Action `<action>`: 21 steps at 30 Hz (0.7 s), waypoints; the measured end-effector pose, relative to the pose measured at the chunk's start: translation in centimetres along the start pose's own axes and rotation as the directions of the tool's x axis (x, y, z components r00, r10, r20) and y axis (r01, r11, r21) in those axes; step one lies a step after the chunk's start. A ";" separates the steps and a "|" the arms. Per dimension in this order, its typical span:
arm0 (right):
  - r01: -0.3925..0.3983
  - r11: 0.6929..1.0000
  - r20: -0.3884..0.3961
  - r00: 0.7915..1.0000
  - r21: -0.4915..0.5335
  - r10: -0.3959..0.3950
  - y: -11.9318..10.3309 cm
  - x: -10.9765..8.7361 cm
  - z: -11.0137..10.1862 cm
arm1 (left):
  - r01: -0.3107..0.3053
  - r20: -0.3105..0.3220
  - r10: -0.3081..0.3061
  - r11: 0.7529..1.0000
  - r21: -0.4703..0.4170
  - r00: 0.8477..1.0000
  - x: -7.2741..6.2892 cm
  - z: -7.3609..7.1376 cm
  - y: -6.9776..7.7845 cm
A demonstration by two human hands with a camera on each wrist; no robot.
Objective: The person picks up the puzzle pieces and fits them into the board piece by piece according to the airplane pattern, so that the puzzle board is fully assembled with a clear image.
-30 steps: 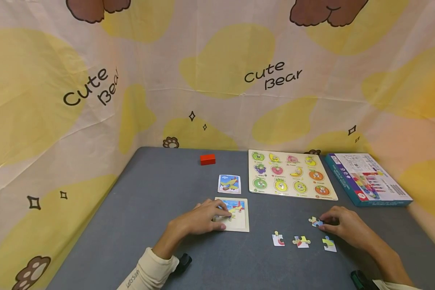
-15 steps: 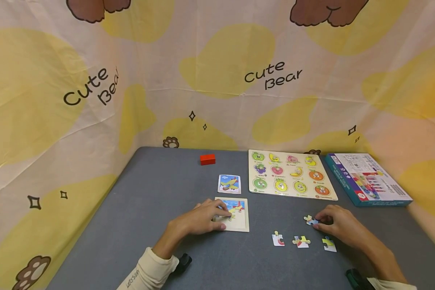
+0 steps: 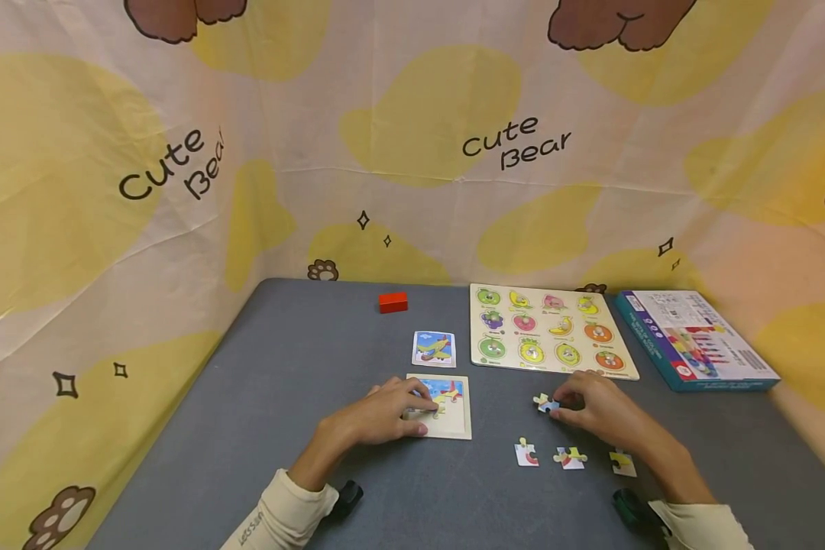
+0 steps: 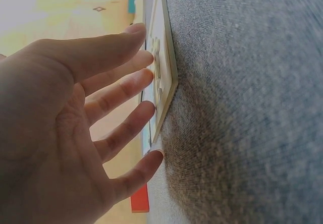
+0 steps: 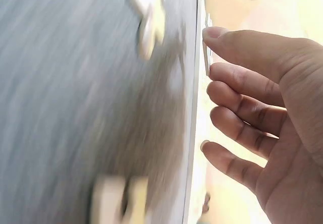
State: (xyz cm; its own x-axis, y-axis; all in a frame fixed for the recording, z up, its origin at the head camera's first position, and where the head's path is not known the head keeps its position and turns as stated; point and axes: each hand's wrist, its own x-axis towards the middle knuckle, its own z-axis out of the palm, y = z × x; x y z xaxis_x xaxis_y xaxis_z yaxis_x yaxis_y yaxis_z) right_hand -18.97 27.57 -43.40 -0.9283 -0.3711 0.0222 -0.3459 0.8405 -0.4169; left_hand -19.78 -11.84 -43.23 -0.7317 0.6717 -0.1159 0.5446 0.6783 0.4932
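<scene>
My right hand [image 3: 605,409] pinches a jigsaw piece [image 3: 545,403] with blue and yellow print between thumb and fingers. In the right wrist view that piece [image 5: 206,57] shows edge-on, above the table surface. My left hand [image 3: 385,412] rests over the left side of a small square puzzle tray [image 3: 459,428], fingers spread and gently bent, fingertips at its surface. Part of an airplane picture with red and blue shows in the tray; the hand hides the rest. Nearer the front lie a white-and-red piece [image 3: 526,454], a yellow-and-red piece [image 3: 571,457] and a yellow piece [image 3: 622,463].
A card with a yellow airplane [image 3: 434,349] lies just behind the tray. Farther back is a red block [image 3: 393,302]. A fruit picture board [image 3: 553,367] and a flat teal-edged box [image 3: 701,340] lie at the back right, behind the right hand.
My right hand has carried the pinched jigsaw piece leftward toward the tray, passing behind the loose pieces. The left hand has stayed on the tray.
</scene>
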 end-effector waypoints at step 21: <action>0.138 0.990 0.011 0.990 0.014 -0.138 -6.5 5.5 3.2 | 0.006 0.013 -0.006 1.000 0.009 1.000 0.0 -0.1 -0.1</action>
State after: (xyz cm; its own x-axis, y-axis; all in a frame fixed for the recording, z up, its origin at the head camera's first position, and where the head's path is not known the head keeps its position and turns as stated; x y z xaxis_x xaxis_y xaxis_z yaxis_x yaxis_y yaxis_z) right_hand -21.42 18.74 -43.46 -0.8699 -0.4882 0.0696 -0.4691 0.7755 -0.4226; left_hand -19.90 -11.97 -43.20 -0.7294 0.6716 -0.1300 0.5441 0.6848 0.4848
